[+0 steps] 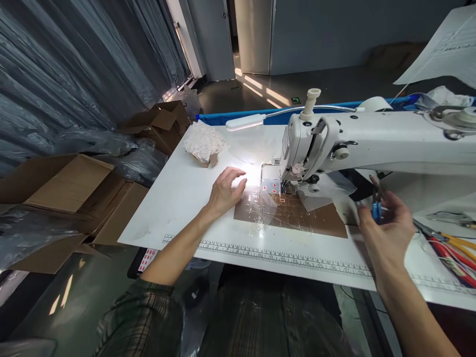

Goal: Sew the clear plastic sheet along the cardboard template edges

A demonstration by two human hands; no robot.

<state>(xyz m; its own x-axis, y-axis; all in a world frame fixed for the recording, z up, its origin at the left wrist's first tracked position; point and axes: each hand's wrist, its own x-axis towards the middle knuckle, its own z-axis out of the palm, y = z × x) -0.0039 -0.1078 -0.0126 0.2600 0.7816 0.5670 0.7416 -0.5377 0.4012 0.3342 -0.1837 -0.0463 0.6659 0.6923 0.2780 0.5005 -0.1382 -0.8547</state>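
The left hand (223, 192) is hovering over or resting on the white, ruler-edged tabletop (167, 201), its grip standing apart beside the clear, glossy plastic film (268, 210). That film is lying over the flat brown sheet (325, 222), just in front of the needle end of the white metal sewing machine (390, 141). The right hand (392, 230) is holding the small blue-handled metal snips (377, 209), its grip wrapping the handles. A bundle of white lace (204, 139) is sitting farther left.
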